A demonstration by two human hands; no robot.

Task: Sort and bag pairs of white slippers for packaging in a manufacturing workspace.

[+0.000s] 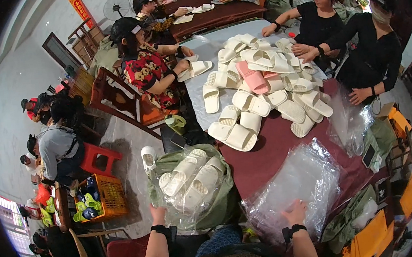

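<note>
My left hand [159,215] is beside the near left rim of a green woven sack [225,188]; its partly visible fingers look apart, with nothing seen in them. Inside the sack lie several cream slippers [198,179] under clear plastic. On the table's near edge, my right hand [296,212] rests with fingers spread on a stack of clear plastic bags [290,175]. Beyond it, a large heap of cream slippers [250,102] covers the middle of the table, with a pink slipper [252,78] on top.
The table has a dark red cloth [249,169]. Co-workers sit at the left side [151,74] and stand at the right [372,53]. A lone cream slipper [148,158] is by the sack. An orange crate [111,199] of clogs and a red stool [100,158] stand left.
</note>
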